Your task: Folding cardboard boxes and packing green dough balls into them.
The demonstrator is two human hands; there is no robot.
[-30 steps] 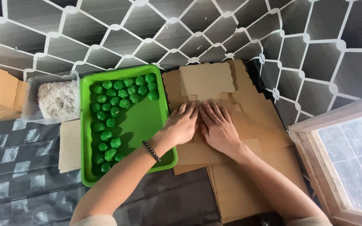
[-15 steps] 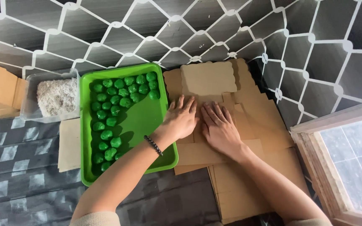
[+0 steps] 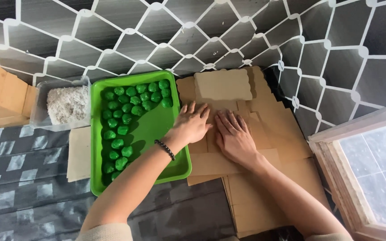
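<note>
Seen from above, brown paper sheets [image 3: 264, 134] are pressed flat on a patterned floor by two hands. The left hand [image 3: 192, 125] and right hand [image 3: 233, 136] lie open, palms down, side by side, gripping nothing. A green tray [image 3: 157, 134] of green balls [image 3: 130, 111] sits just left. Flattening appears underway; a sheet would need separating next.
</note>
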